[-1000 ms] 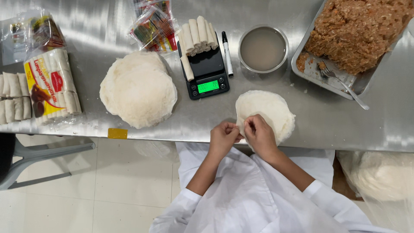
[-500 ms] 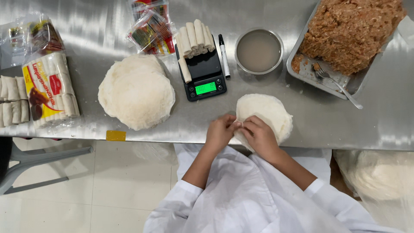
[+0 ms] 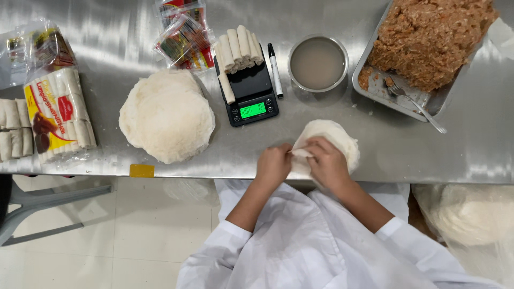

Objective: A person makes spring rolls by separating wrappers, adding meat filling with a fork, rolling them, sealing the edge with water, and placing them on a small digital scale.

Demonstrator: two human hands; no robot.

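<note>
Both hands closed on wrapper's near edge.
Left hand (image 3: 273,165) and right hand (image 3: 327,162) pinched the round wrapper (image 3: 333,138); its body lay just beyond the fingers, nearer the right.

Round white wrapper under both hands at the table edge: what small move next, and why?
Probably keep rolling the folded near edge away from the body. The left hand and right hand pinch the near edge of the round white wrapper, a small fold shows between them, and most of the sheet lies flat beyond.
</note>
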